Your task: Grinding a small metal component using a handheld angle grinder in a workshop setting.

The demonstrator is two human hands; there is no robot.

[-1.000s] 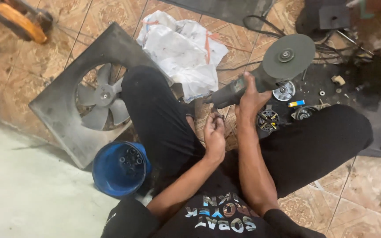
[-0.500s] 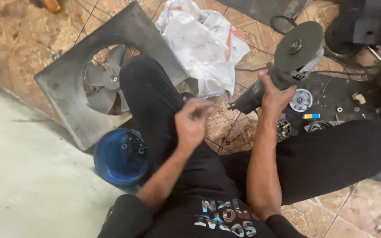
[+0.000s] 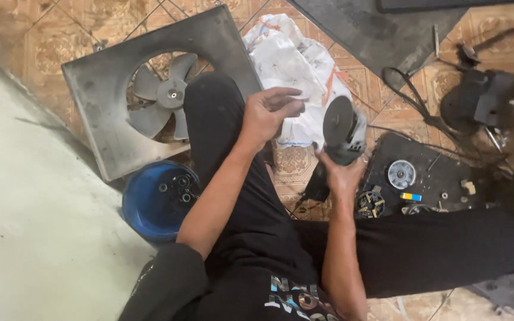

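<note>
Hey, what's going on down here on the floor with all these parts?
A person sits on a tiled floor with legs stretched out. Their right hand grips an angle grinder upright, its disc turned toward them. The left hand is raised beside the disc, fingers loosely curled; whether it holds anything small I cannot tell. Nearby lie a grey fan in a square frame, a blue bowl of small parts, a white cloth and loose motor pieces on a dark mat.

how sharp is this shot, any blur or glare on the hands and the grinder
Head view: soft, even light with no hard glare; the left hand looks slightly motion-smeared at the fingertips, the angle grinder in the right hand is fairly crisp, and the tiled floor bows toward the frame edges.
</note>
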